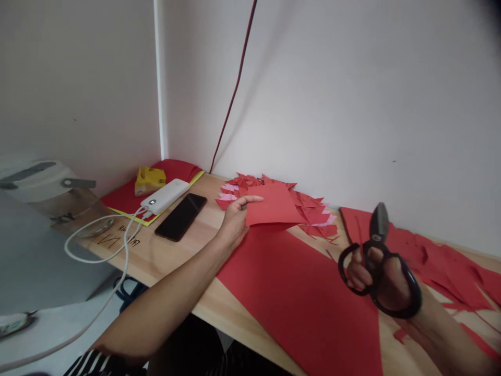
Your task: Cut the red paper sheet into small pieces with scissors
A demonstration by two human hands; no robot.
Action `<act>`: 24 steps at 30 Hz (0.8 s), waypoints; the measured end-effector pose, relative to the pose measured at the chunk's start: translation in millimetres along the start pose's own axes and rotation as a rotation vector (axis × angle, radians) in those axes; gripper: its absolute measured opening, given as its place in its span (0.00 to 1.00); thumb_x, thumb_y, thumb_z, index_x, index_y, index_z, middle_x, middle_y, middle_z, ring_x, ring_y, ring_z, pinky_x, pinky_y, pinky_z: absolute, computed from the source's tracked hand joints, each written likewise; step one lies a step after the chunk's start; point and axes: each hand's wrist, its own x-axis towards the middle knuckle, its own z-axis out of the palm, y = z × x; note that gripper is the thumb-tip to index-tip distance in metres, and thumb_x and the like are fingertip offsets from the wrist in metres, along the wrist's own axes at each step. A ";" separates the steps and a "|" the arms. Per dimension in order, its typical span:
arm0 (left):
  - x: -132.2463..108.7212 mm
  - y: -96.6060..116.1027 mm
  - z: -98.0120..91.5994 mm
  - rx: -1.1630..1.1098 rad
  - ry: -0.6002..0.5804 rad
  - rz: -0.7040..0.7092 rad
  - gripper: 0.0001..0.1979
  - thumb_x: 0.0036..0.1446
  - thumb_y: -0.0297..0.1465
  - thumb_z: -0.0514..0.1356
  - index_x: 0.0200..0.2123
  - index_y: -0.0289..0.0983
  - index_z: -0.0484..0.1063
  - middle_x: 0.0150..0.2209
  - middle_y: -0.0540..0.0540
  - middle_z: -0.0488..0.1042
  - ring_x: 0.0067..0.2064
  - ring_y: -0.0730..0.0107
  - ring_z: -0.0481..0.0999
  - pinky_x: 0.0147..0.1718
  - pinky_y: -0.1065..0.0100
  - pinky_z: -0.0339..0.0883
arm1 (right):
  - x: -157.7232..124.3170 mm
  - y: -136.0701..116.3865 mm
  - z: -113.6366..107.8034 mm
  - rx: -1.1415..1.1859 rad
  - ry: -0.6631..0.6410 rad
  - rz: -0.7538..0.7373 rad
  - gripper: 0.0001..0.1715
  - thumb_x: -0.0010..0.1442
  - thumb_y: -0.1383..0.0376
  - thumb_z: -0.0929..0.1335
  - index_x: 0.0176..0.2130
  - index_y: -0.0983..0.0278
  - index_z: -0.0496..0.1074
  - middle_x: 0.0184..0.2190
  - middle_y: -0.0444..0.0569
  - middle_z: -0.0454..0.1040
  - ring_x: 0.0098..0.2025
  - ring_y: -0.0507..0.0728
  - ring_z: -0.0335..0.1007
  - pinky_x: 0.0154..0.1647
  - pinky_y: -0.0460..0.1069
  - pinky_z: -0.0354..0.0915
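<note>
My left hand (235, 219) pinches the left edge of a red paper piece (274, 203), thumb or finger lying on its face. Raised over the right side, my right hand (376, 271) has its fingers through the black handles of the scissors (379, 224), whose blades point up and look closed. A large red sheet (309, 297) lies on the table beneath and between my hands. Behind the held piece is a pile of cut red and pink paper shapes (313, 206); the held paper hides part of it.
Red paper scraps (442, 261) spread along the right. On the left are a black phone (181, 216), a white power bank (165, 196) with a cable, a yellow packet (150, 180) on red sheets, and a clear jug (74, 209). A wall stands behind the wooden table (156, 261).
</note>
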 end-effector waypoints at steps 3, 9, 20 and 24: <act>1.2 3.9 1.7 -0.005 0.053 0.040 0.16 0.31 0.25 0.73 0.29 0.34 0.77 0.27 0.45 0.79 0.35 0.58 0.81 0.38 0.59 0.74 | 7.3 20.4 19.8 0.184 -0.300 0.113 0.31 0.48 0.36 0.69 0.27 0.60 0.74 0.14 0.37 0.51 0.15 0.48 0.48 0.17 0.46 0.54; 3.3 3.5 2.3 0.017 0.094 0.067 0.16 0.31 0.25 0.73 0.29 0.33 0.77 0.28 0.45 0.79 0.35 0.58 0.81 0.39 0.59 0.73 | -16.0 57.4 36.9 0.453 -0.512 0.290 0.30 0.54 0.39 0.66 0.35 0.61 0.77 0.19 0.40 0.59 0.22 0.50 0.61 0.26 0.46 0.60; 0.0 -9.7 0.5 0.164 0.057 0.096 0.13 0.37 0.28 0.71 0.31 0.35 0.78 0.28 0.46 0.80 0.32 0.65 0.79 0.34 0.65 0.71 | -37.9 30.0 54.0 0.252 -0.610 0.333 0.45 0.57 0.33 0.56 0.39 0.67 0.75 0.27 0.52 0.70 0.32 0.58 0.67 0.37 0.52 0.61; -2.8 -15.5 1.6 0.234 0.023 0.120 0.11 0.39 0.28 0.70 0.31 0.35 0.79 0.29 0.47 0.80 0.32 0.66 0.78 0.34 0.67 0.70 | -37.7 39.4 53.3 0.258 -0.609 0.318 0.45 0.57 0.33 0.55 0.40 0.67 0.74 0.28 0.51 0.70 0.32 0.58 0.66 0.38 0.52 0.60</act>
